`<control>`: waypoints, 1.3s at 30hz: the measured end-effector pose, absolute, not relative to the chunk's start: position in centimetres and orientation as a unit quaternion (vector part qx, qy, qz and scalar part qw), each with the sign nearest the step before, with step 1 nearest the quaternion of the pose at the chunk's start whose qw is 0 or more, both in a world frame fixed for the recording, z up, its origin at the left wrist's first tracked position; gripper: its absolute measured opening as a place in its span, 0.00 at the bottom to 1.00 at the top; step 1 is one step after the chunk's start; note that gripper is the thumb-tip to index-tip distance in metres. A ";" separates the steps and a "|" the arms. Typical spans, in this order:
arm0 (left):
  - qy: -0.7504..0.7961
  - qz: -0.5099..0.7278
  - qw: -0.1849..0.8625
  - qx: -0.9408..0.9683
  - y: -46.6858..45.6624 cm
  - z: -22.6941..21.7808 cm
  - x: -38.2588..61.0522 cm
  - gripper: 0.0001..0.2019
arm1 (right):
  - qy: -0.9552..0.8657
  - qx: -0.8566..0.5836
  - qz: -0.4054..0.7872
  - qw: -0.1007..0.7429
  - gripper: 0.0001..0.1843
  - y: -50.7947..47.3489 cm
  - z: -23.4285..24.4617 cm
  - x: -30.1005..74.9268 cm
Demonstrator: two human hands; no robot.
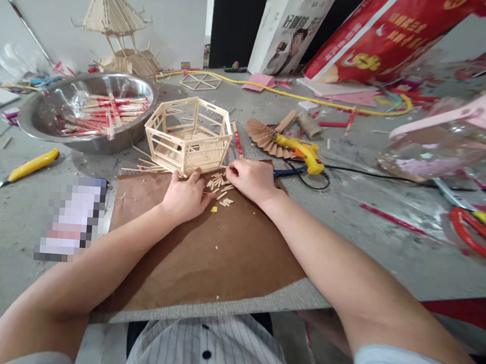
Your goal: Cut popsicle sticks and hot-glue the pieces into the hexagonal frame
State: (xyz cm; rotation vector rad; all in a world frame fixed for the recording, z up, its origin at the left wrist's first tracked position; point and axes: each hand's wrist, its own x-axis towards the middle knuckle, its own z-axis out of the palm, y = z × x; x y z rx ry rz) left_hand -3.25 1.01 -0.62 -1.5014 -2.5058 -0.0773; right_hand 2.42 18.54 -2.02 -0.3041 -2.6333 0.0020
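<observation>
A hexagonal frame of wooden sticks [190, 135] stands at the far edge of a brown paper sheet [204, 257]. My left hand [185, 197] lies on the sheet just in front of the frame, its fingers curled and reaching toward the frame's base. My right hand [251, 178] rests to the right, its fingertips pinched at a small pile of short cut stick pieces [221, 189] that lies between both hands. What the fingers pinch is too small to name.
A steel bowl [43, 115] with red-wrapped sticks sits at the left, a yellow-handled knife [25, 169] near it. A yellow glue gun [305, 153] with black cord lies at the right, beside a paper fan [265, 136]. A stick pagoda model [114, 29] stands behind.
</observation>
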 end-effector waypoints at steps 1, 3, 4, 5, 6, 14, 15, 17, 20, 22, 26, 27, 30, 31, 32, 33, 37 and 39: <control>-0.853 -0.027 0.110 -0.510 1.0 -0.6 -3.3 0.20 | -0.964 -0.110 0.002 0.242 0.13 18.5 -2.0 2.4; -0.853 -0.026 0.110 -0.510 1.0 -0.7 -3.3 0.20 | -0.964 -0.110 0.003 0.242 0.13 18.5 -2.0 2.5; -0.852 -0.026 0.111 -0.510 0.9 -0.7 -3.3 0.20 | -0.964 -0.109 0.002 0.243 0.14 18.5 -2.0 2.5; -0.852 -0.026 0.112 -0.510 0.9 -0.8 -3.3 0.20 | -0.964 -0.108 0.002 0.244 0.14 18.6 -2.0 2.5; -0.852 -0.026 0.113 -0.510 0.9 -0.8 -3.3 0.20 | -0.963 -0.107 0.002 0.246 0.14 18.6 -2.0 2.5; -0.853 -0.026 0.110 -0.509 1.0 -0.7 -3.3 0.20 | -0.964 -0.111 0.003 0.241 0.14 18.6 -2.0 2.4; -0.853 -0.026 0.110 -0.509 1.0 -0.7 -3.3 0.20 | -0.964 -0.111 0.003 0.240 0.14 18.5 -1.9 2.4; -0.852 -0.027 0.110 -0.510 1.0 -0.8 -3.3 0.20 | -0.964 -0.110 0.002 0.241 0.14 18.5 -1.9 2.4; -0.851 -0.024 0.114 -0.512 1.0 -0.8 -3.3 0.20 | -0.964 -0.111 0.001 0.241 0.14 18.5 -2.0 2.4; -0.851 -0.022 0.116 -0.512 1.0 -0.9 -3.4 0.20 | -0.964 -0.112 0.000 0.242 0.14 18.5 -2.0 2.4; -0.850 -0.025 0.117 -0.513 1.0 -0.8 -3.3 0.21 | -0.963 -0.111 -0.003 0.244 0.14 18.6 -2.0 2.4; -0.850 -0.027 0.117 -0.513 1.0 -0.8 -3.3 0.21 | -0.963 -0.111 -0.003 0.244 0.14 18.6 -2.0 2.4; -0.848 -0.030 0.118 -0.515 1.0 -0.9 -3.3 0.20 | -0.963 -0.114 -0.005 0.244 0.14 18.6 -2.0 2.4; -0.848 -0.030 0.120 -0.516 1.0 -0.9 -3.4 0.20 | -0.963 -0.114 -0.005 0.244 0.14 18.6 -2.0 2.4; -0.847 -0.029 0.122 -0.516 1.0 -1.0 -3.4 0.20 | -0.963 -0.114 -0.004 0.243 0.14 18.6 -2.0 2.4; -0.847 -0.028 0.125 -0.517 1.0 -1.0 -3.4 0.20 | -0.963 -0.114 -0.004 0.242 0.14 18.6 -2.0 2.4; -0.844 -0.019 0.131 -0.520 1.0 -1.0 -3.4 0.21 | -0.963 -0.114 0.000 0.244 0.14 18.5 -2.1 2.4; -0.843 -0.017 0.133 -0.521 1.0 -1.0 -3.4 0.21 | -0.962 -0.114 -0.001 0.247 0.14 18.5 -2.1 2.3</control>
